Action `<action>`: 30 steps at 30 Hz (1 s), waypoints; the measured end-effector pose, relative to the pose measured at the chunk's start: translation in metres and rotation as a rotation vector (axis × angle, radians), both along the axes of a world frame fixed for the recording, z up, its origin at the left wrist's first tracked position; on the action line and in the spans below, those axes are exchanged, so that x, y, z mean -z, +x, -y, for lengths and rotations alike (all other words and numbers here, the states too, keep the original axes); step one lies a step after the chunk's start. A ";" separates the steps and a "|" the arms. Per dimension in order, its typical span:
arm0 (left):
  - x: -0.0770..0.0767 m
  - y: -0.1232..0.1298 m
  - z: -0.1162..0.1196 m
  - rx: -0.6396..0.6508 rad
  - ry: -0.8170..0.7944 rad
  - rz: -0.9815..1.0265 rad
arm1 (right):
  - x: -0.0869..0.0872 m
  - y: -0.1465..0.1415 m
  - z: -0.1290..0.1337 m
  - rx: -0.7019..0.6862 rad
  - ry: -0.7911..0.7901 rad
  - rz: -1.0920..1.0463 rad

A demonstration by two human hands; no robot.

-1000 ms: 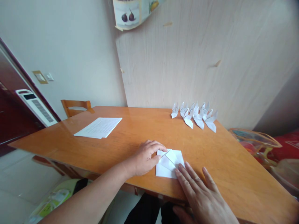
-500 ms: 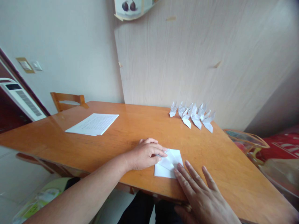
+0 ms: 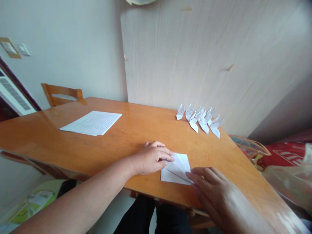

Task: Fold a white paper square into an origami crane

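R hand (image 3: 216,191) just went from lying flat w/ fingers spread to bunched up, fingertips close together at the lower right corner of the folded white paper (image 3: 173,175). Can't tell if it's actually pinching. L hand (image 3: 152,160) is approx half open, fingertips resting on the upper left part, nothing gripped afaict. Paper's flat near the front edge of the wooden table (image 3: 136,130). Imo attention's now on that corner's crease. Origami birds (image 3: 193,124) further back.
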State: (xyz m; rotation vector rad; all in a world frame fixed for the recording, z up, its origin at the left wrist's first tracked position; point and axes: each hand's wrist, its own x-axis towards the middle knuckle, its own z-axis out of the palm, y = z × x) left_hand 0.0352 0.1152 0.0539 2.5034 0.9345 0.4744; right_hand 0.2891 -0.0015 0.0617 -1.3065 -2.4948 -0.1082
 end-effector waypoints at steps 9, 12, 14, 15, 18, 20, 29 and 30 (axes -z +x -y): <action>0.004 -0.001 -0.001 0.025 0.034 0.062 | -0.009 -0.026 -0.035 -0.137 -0.087 0.109; 0.002 0.000 0.000 0.008 0.017 0.046 | -0.012 -0.028 -0.035 -0.135 -0.126 0.121; 0.000 0.001 0.001 -0.001 0.004 0.033 | -0.014 -0.028 -0.035 -0.138 -0.148 0.132; 0.000 0.001 0.001 -0.003 0.001 0.027 | -0.015 -0.027 -0.036 -0.140 -0.159 0.135; -0.002 0.002 0.001 -0.005 -0.002 0.014 | -0.019 -0.027 -0.037 -0.153 -0.208 0.124; -0.003 0.002 0.001 0.001 -0.004 0.002 | -0.022 -0.026 -0.038 -0.142 -0.260 0.109; -0.002 0.003 0.000 0.001 0.024 -0.031 | -0.035 -0.025 -0.047 -0.193 -0.334 0.160; -0.002 0.003 -0.001 0.005 0.030 -0.042 | -0.037 -0.024 -0.047 -0.195 -0.348 0.166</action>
